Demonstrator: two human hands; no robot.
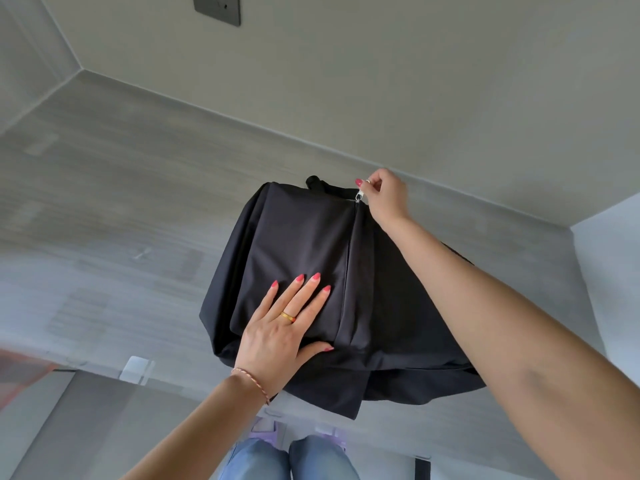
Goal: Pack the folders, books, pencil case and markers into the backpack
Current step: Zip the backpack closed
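Blue denim knees (pixel 287 459) are showing at the bottom edge, with lilac footwear (pixel 265 433) just past them on the floor. Above these, the left hand (pixel 277 332) is lying flat on the front panel of the black backpack (pixel 398 323), its fingers straight and spread and its thumb stretched out along the lower edge of the pocket, pressing the fabric and gripping nothing; a gold ring is sitting on one finger and a thin braided bracelet (pixel 251 379) is circling the wrist. The backpack is resting on the grey wood-grain table (pixel 121 202), its near edge hanging over the table's front. Farther along, a closed zip line is running up the bag to a silver zipper pull (pixel 360 195), which the right hand (pixel 386 197) is pinching between thumb and fingertips at the bag's far end. Beyond that, a pale wall (pixel 415 81) is carrying a dark socket plate (pixel 217 8).
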